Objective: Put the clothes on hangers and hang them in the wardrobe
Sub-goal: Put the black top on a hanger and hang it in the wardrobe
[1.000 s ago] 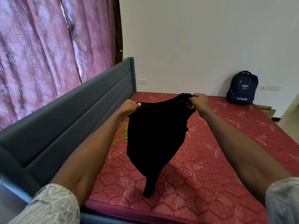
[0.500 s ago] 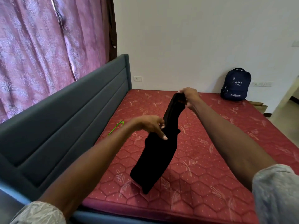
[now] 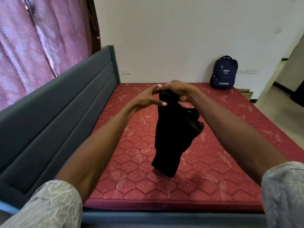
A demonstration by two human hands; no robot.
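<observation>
A black garment [image 3: 172, 139] hangs bunched above the red mattress [image 3: 222, 162], its lower end just over the mattress surface. My right hand [image 3: 178, 90] grips the gathered top of the garment. My left hand [image 3: 146, 98] meets it there, thumb and forefinger curved round the top of the cloth, thumb tip on the fabric. The green hanger on the mattress is hidden behind my left forearm. No wardrobe is in view.
A grey-blue padded headboard [image 3: 65, 104] runs along the left, with pink curtains [image 3: 32, 46] behind it. A navy backpack [image 3: 224, 72] stands on the far right corner of the mattress against the white wall. A doorway opens at the right.
My left hand let go of the garment's edge, then rose to join the right hand at the top. The garment went from spread wide to hanging bunched, and the view shifted left.
</observation>
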